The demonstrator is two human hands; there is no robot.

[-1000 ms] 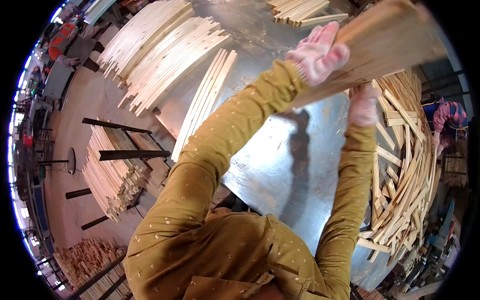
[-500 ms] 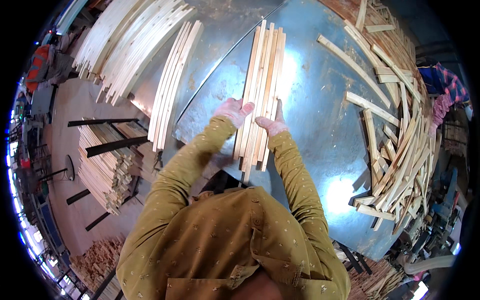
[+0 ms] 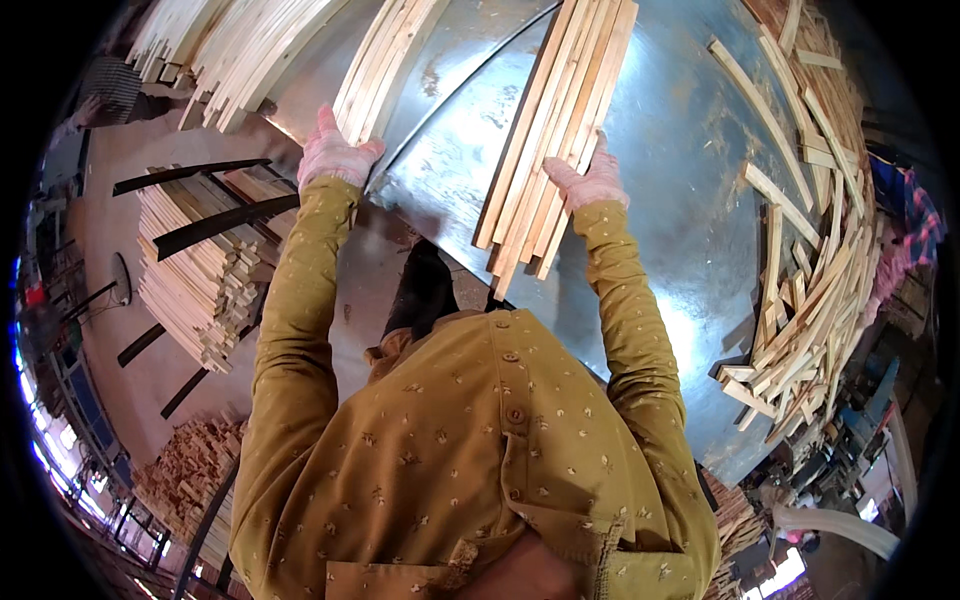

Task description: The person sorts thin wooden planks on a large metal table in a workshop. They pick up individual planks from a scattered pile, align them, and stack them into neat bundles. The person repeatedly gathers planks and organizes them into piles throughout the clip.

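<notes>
Shirt (image 3: 450,420): my mustard cloth, softly creased and scattered with small pale sprigs, round brown buttons (image 3: 515,414) down the front.
Right hand (image 3: 592,183): pale pinkish glove at the right edge of the middle bundle, thumb over the top, fingers along the side; I can't tell how firmly they press.
Middle bundle (image 3: 555,110): long, square-edged wooden strips, honey to pale, side by side on the metal table before me, their near ends staggered.
Left hand (image 3: 335,158): gloved likewise, thumb and fingers spread at the near end of the left bundle; whether they grip, I can't tell.
Left bundle (image 3: 387,60): paler, straight-grained strips lying close together.
Metal table (image 3: 690,200): blue-grey, scuffed, glaring where light strikes.
Racked stack (image 3: 195,265): blocky, uneven strip ends among black bars (image 3: 225,225), to my left.
Heap (image 3: 815,310): crisscrossed thin offcuts on the right.
Pale rows (image 3: 265,60): smooth strips packed tightly, far left.
Co-worker's sleeve (image 3: 920,225): plaid cloth beyond the heap.
</notes>
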